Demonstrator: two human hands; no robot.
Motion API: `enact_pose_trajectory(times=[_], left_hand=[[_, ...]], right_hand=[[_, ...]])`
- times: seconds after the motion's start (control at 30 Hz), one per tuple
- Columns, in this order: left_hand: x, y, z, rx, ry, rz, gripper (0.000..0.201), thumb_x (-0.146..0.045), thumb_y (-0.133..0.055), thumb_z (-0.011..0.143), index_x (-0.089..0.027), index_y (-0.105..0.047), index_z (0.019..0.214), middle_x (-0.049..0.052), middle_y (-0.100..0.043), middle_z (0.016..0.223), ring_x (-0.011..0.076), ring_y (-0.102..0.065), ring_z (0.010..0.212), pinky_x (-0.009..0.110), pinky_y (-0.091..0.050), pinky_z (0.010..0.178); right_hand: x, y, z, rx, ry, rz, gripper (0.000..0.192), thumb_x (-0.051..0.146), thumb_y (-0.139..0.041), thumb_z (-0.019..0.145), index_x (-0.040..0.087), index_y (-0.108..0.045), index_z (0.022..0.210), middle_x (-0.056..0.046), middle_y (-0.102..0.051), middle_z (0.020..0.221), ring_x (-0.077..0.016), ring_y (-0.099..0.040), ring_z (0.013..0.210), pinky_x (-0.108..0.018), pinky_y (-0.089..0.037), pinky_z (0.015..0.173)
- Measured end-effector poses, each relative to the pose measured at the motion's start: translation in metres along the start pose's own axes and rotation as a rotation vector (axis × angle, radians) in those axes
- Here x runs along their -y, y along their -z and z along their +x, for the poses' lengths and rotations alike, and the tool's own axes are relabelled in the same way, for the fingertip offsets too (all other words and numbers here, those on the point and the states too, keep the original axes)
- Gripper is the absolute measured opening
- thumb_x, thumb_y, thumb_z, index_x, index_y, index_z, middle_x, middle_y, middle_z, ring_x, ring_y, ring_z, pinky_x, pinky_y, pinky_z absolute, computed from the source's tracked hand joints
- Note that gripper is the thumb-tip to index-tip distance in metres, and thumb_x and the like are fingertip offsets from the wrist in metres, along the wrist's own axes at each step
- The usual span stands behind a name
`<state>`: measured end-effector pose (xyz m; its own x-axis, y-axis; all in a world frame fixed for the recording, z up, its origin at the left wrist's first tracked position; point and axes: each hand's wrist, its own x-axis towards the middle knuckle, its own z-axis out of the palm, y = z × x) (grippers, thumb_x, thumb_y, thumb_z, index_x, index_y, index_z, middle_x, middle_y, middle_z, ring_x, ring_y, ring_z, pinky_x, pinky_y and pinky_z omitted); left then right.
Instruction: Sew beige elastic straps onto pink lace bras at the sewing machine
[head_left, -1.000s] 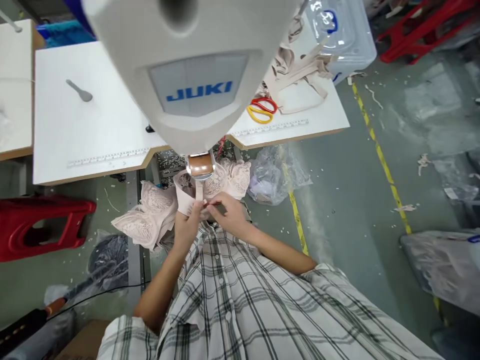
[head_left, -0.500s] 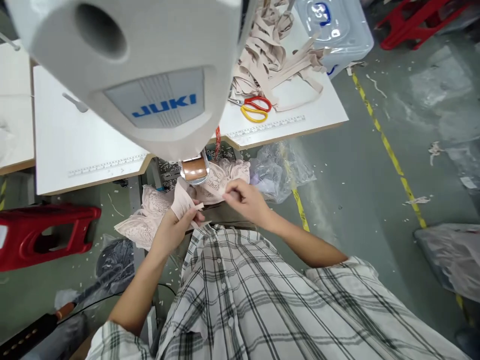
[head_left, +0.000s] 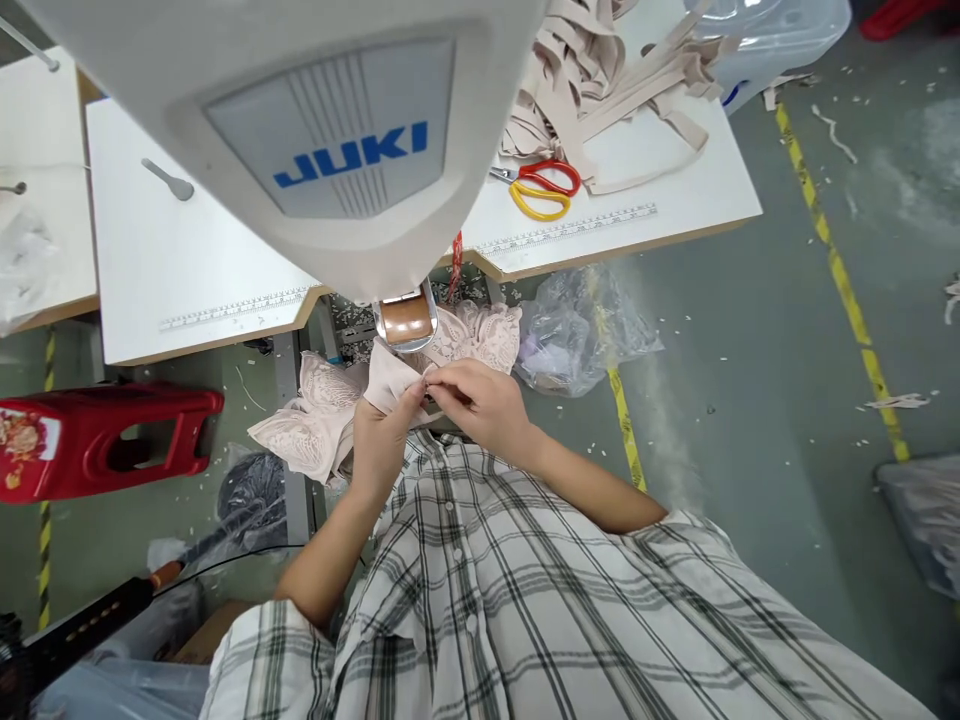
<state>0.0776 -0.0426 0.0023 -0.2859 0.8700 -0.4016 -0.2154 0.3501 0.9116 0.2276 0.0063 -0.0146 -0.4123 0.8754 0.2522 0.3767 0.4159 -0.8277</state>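
Nearest to us, a plaid shirt fills the lower frame, and our two bare forearms reach forward from it. Our left hand and right hand meet just under the sewing machine head, fingertips touching. Between them we hold a pale pink bra band, a smooth, folded strip of fabric. The left fingers are pressed together on its edge; the right fingers pinch the same spot from the other side. What small piece sits in that pinch is too small to tell. The band rises straight from our fingers to the copper-coloured machine foot housing just above. Two lace bra cups of the same pink hang beside the band, one left of our left hand, one behind our right. A red plastic stool stands on the floor to the left, a crumpled clear plastic bag to the right. Beyond, the white bench carries two printed rulers along its front edge, one pair of red-and-yellow scissors and a heap of beige straps. A clear plastic bin sits at the far corner.
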Motion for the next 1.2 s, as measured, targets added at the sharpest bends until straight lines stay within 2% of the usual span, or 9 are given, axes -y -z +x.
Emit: enact_pose_trajectory(times=[0.17,0.3,0.53,0.67,0.83,1.0,1.03,1.1,1.2], left_hand=[[0.001,0.001,-0.002,0.000,-0.075,0.209,0.028,-0.040,-0.074,0.085,-0.017,-0.079,0.099,0.007,-0.078,0.098,0.0232,-0.071,0.098,0.032,-0.055,0.087],[0.003,0.005,0.000,0.026,-0.092,0.291,0.028,-0.039,-0.074,0.085,-0.016,-0.079,0.101,0.007,-0.079,0.101,0.0243,-0.072,0.098,0.032,-0.056,0.085],[-0.001,0.006,-0.002,0.093,-0.203,0.301,0.024,-0.034,-0.078,0.080,-0.015,-0.080,0.094,0.005,-0.080,0.091,0.0231,-0.073,0.085,0.033,-0.058,0.078],[-0.002,0.005,0.001,0.095,-0.175,0.269,0.022,-0.036,-0.078,0.079,-0.014,-0.079,0.083,0.004,-0.077,0.077,0.0204,-0.070,0.074,0.031,-0.057,0.072],[-0.006,0.012,0.013,0.175,-0.107,0.398,0.028,-0.040,-0.074,0.080,-0.015,-0.077,0.093,0.006,-0.078,0.088,0.0227,-0.071,0.085,0.031,-0.057,0.077],[-0.020,0.009,0.006,0.045,-0.077,0.523,0.036,-0.048,-0.074,0.072,-0.014,-0.077,0.082,0.008,-0.077,0.077,0.0297,-0.073,0.080,0.035,-0.058,0.070],[-0.021,0.007,0.008,0.002,-0.091,0.509,0.040,-0.052,-0.074,0.071,-0.014,-0.078,0.081,0.008,-0.077,0.075,0.0311,-0.074,0.077,0.036,-0.059,0.066],[-0.024,0.002,0.011,-0.038,-0.194,0.468,0.043,-0.056,-0.072,0.072,-0.017,-0.080,0.088,0.009,-0.078,0.079,0.0334,-0.074,0.084,0.039,-0.060,0.074],[-0.028,-0.006,0.010,0.022,-0.274,0.467,0.036,-0.059,-0.070,0.073,-0.025,-0.081,0.078,0.011,-0.078,0.077,0.0349,-0.074,0.074,0.045,-0.061,0.070]], right_hand=[[-0.004,0.007,0.003,0.069,-0.141,0.091,0.013,0.030,-0.060,0.096,0.024,-0.071,0.096,-0.001,-0.074,0.094,-0.0149,-0.066,0.083,-0.028,-0.049,0.074],[-0.008,0.016,0.010,0.186,-0.220,0.198,0.006,0.025,-0.066,0.088,0.022,-0.070,0.089,0.001,-0.070,0.087,-0.0130,-0.061,0.077,-0.026,-0.045,0.074],[-0.011,0.031,0.020,0.370,-0.223,0.338,0.003,0.021,-0.064,0.080,0.019,-0.065,0.079,0.005,-0.055,0.070,-0.0083,-0.045,0.060,-0.023,-0.035,0.059],[-0.014,0.032,0.023,0.454,-0.126,0.284,0.010,0.024,-0.059,0.087,0.019,-0.068,0.086,0.002,-0.059,0.076,-0.0106,-0.051,0.069,-0.024,-0.038,0.066],[-0.016,0.022,0.020,0.392,-0.082,0.127,0.009,0.023,-0.058,0.086,0.017,-0.064,0.083,0.000,-0.059,0.076,-0.0115,-0.050,0.069,-0.024,-0.035,0.065],[-0.004,0.026,0.024,0.365,-0.130,0.095,0.011,0.024,-0.063,0.083,0.017,-0.070,0.088,0.000,-0.065,0.078,-0.0113,-0.051,0.068,-0.023,-0.035,0.065],[-0.004,0.028,0.029,0.359,-0.139,0.098,0.013,0.026,-0.065,0.083,0.018,-0.072,0.090,0.000,-0.066,0.079,-0.0117,-0.053,0.069,-0.023,-0.036,0.066],[-0.005,0.033,0.037,0.343,-0.133,0.106,0.015,0.029,-0.068,0.080,0.018,-0.074,0.090,0.000,-0.067,0.078,-0.0123,-0.055,0.072,-0.022,-0.037,0.067],[-0.005,0.035,0.038,0.313,-0.123,0.105,0.014,0.028,-0.068,0.076,0.019,-0.074,0.085,0.002,-0.062,0.070,-0.0112,-0.051,0.066,-0.022,-0.035,0.064]])
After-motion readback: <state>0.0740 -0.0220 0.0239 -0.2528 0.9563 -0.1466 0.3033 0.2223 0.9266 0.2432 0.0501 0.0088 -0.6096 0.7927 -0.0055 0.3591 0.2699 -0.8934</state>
